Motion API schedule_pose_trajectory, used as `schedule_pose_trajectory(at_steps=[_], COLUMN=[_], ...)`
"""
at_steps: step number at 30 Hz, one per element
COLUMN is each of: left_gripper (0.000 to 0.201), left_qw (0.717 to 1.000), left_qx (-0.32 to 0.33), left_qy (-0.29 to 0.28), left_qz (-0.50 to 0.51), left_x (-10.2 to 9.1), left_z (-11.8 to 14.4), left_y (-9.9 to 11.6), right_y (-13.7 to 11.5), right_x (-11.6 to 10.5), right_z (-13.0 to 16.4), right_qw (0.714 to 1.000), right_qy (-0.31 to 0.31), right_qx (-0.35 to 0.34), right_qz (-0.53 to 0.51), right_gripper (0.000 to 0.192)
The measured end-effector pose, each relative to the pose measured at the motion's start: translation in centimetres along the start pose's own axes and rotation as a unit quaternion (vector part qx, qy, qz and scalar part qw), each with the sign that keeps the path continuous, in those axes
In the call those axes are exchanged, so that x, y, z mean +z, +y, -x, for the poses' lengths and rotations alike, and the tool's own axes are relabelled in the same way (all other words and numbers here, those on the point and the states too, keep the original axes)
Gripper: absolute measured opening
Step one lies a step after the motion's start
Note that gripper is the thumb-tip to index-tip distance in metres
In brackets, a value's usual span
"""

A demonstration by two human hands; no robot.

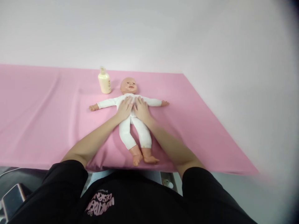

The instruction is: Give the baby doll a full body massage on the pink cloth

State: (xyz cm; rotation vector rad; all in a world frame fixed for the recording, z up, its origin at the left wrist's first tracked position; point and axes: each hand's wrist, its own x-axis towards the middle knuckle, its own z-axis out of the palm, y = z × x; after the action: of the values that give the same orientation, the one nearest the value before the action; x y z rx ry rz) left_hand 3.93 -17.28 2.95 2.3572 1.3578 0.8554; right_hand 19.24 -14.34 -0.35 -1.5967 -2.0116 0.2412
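Observation:
A baby doll (126,132) in a white body suit lies on its back, head away from me, arms spread and feet toward me. Flat on the left side of its torso rests my left hand (125,109), fingers stretched out. My right hand (141,109) lies likewise on the right side of the torso, fingers pointing up toward the doll's chest. The hands are side by side, and neither grips anything. Beyond the doll's arm on the left stands a cream-coloured pump bottle (104,81), upright and apart from both hands.
A pink sheet (46,118) covers the table, with folds at the left. White walls (149,34) rise behind and to the right. Below the table's front edge, a phone-like device (13,200) is at the lower left, and a white-capped item (168,184) sits lower right of centre.

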Motion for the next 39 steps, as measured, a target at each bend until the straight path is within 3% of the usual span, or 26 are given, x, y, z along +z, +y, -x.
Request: schedule_pose_trajectory(at_steps=[2,7,12,15,18,20,22,25,27,30,34,39], left_gripper=[0.056,0.057,0.058,0.058,0.058,0.058,0.056,0.055,0.052,0.046,0.045,0.046], left_qw=[0.998,0.997,0.993,0.991,0.992,0.994,0.995,0.988,0.988,0.992,0.989,0.994], left_qx=[-0.061,-0.072,-0.097,-0.104,-0.097,-0.067,0.005,0.101,0.107,0.091,0.112,0.052], left_qy=[-0.005,-0.021,-0.032,-0.029,-0.035,-0.045,-0.068,-0.107,-0.106,-0.082,-0.041,0.045], left_qz=[-0.021,-0.030,-0.057,-0.073,-0.076,-0.074,-0.069,-0.050,-0.031,0.018,0.092,0.079], left_x=[0.0,-0.1,-0.1,-0.2,-0.4,-0.6,-0.6,-0.4,-0.2,-0.1,-0.1,0.2], left_z=[-0.5,-0.8,-1.1,-1.1,-0.8,-0.7,-0.6,-0.5,-0.5,-0.6,-0.8,-0.9], left_y=[-2.2,-4.0,-3.8,-3.7,-3.6,-3.8,-4.0,-4.6,-4.9,-5.1,-4.8,-4.9], right_y=[-2.0,-3.3,-2.9,-3.9,-4.9,-5.2,-5.0,-4.3,-3.6,-2.2,-0.7,-1.4], right_x=[0.0,-1.2,-1.2,-0.3,0.2,-0.1,-0.9,-2.1,-2.5,-2.5,-1.9,-0.8], right_z=[0.7,0.2,-0.1,1.2,2.5,2.9,2.7,1.7,0.9,-0.3,-1.0,0.2], right_qw=[0.998,0.988,0.996,0.998,0.998,0.998,0.988,0.944,0.924,0.936,0.972,0.998], right_qy=[-0.030,-0.095,-0.076,-0.062,-0.052,-0.044,-0.043,-0.088,-0.119,-0.124,-0.092,-0.036], right_qx=[-0.049,-0.116,-0.054,-0.002,0.004,-0.043,-0.139,-0.306,-0.354,-0.319,-0.211,-0.060], right_qz=[0.023,0.016,0.010,0.031,0.023,-0.018,-0.061,-0.083,-0.084,-0.085,-0.056,-0.007], right_gripper=[0.064,0.067,0.063,0.067,0.070,0.075,0.085,0.085,0.077,0.067,0.062,0.060])
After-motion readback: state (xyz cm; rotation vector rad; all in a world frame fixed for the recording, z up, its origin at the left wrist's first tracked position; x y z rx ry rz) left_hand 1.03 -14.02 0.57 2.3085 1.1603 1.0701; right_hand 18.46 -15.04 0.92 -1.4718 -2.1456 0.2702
